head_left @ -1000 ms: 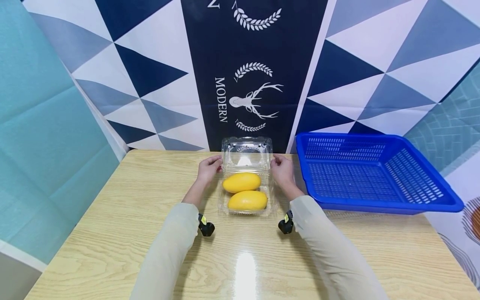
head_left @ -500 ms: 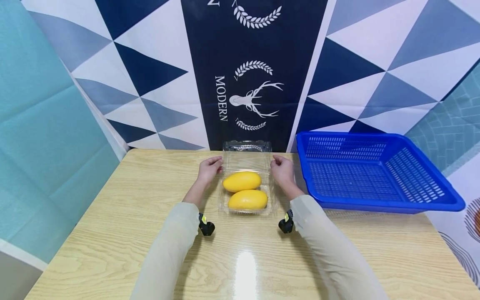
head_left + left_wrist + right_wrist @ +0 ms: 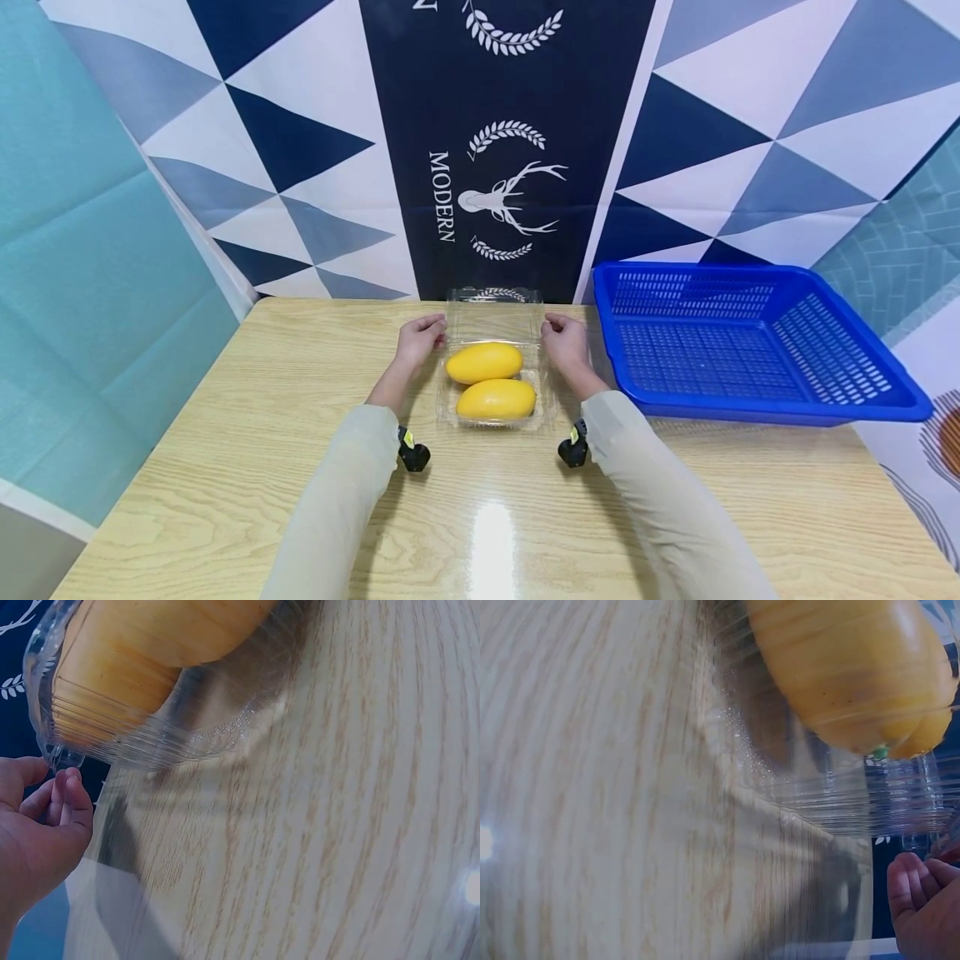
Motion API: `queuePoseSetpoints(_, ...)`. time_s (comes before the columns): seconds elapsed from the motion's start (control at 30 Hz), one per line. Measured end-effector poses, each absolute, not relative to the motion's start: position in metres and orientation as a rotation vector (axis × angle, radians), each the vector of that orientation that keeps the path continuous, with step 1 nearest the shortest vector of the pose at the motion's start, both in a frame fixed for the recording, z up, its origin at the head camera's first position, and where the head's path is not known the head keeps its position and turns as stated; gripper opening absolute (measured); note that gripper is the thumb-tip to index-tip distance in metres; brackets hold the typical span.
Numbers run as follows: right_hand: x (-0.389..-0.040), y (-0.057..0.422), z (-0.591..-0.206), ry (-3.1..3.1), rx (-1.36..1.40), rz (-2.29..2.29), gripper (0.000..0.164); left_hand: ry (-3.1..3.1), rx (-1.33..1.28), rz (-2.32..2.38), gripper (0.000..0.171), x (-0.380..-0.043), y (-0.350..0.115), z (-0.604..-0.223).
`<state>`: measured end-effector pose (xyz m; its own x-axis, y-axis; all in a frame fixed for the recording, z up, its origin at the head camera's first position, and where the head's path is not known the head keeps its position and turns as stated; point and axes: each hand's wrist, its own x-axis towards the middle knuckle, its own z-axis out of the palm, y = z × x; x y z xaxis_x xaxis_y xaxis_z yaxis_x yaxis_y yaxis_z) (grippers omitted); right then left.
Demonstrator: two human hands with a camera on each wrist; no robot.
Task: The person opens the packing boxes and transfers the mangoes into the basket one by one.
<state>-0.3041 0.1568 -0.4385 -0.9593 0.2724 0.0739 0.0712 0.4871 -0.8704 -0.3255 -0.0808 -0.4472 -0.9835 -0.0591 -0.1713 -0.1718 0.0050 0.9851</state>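
Observation:
A clear plastic clamshell box (image 3: 491, 423) stands on the table with its lid (image 3: 495, 321) up at the back. Two yellow mangoes (image 3: 497, 400) lie in its base, one behind the other. My left hand (image 3: 420, 340) is at the box's left rear corner; in the left wrist view, its thumb and fingertips (image 3: 73, 774) pinch the plastic rim. At the opposite rear corner, my right hand (image 3: 567, 342) pinches the edge with curled fingers. The right wrist view shows these fingers (image 3: 911, 874) beside the ribbed plastic wall, the thumb partly cut off by the frame.
A blue perforated plastic basket (image 3: 750, 408) sits to the right, close to my right hand, overhanging the table's right side. The wooden table (image 3: 300, 375) ends at the back against a patterned cloth (image 3: 315, 150). Black wrist cameras (image 3: 415, 454) hang under both sleeves.
The lid has tilted: its top edge sits lower in the head view and the bright glare on it is gone. Both hands and the mangoes have stayed almost in place.

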Motion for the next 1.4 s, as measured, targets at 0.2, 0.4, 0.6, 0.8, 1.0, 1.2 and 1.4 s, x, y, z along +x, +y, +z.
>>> queuePoseSetpoints(0.2, -0.3057, 0.1597, -0.4416, -2.522, -0.299, 1.512, 0.033, 2.173, -0.256, 2.138, 0.035, -0.3264, -0.0809, -0.4489)
queuePoseSetpoints(0.4, -0.3078, 0.1614, -0.4456, -2.498, -0.282, 1.505, 0.032, 2.168, -0.275, 2.140, 0.035, -0.3269, -0.0801, -0.4493)
queuePoseSetpoints(0.6, -0.3050, 0.1598, -0.4418, -2.536, -0.295, 1.501, 0.034, 2.178, -0.277, 2.128, 0.035, -0.3256, -0.0801, -0.4496)
queuePoseSetpoints(0.8, -0.3031, 0.1592, -0.4401, -2.543, -0.289, 1.493, 0.034, 2.171, -0.279, 2.132, 0.033, -0.3259, -0.0807, -0.4510)
queuePoseSetpoints(1.0, -0.3025, 0.1595, -0.4415, -2.555, -0.308, 1.495, 0.034, 2.168, -0.288, 2.112, 0.033, -0.3233, -0.0809, -0.4505)
queuePoseSetpoints(1.2, -0.3034, 0.1620, -0.4452, -2.546, -0.303, 1.480, 0.032, 2.167, -0.281, 2.095, 0.033, -0.3225, -0.0814, -0.4507)
queuePoseSetpoints(1.4, -0.3018, 0.1617, -0.4435, -2.570, -0.327, 1.497, 0.034, 2.157, -0.295, 2.097, 0.033, -0.3240, -0.0812, -0.4516)
